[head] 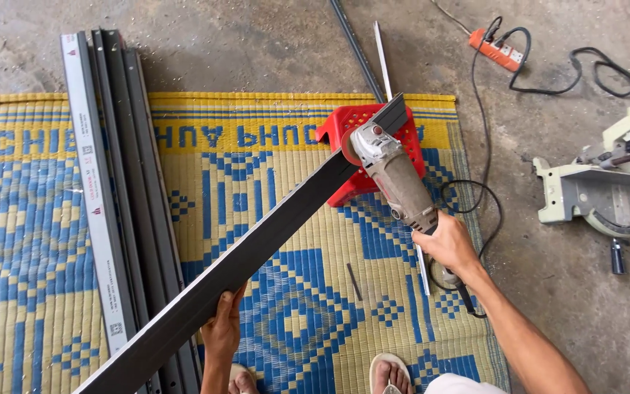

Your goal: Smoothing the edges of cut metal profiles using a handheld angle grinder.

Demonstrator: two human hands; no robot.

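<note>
Grinder (395,175) gripped firmly in right hand (446,244), fingers wrapped around handle; left hand (224,325), fingers curled under, steadying dark bar (257,248) across red stool (395,149) near mat's (52,241) far edge.

Bright even daylight, soft shadows, sharp focus throughout.

Both arms are bare, with no sleeves, gloves, watch or rings showing. The left hand (224,328) and right hand (448,244) are uncovered. The feet wear light flip-flops (390,373), near pale shorts (461,384).
</note>
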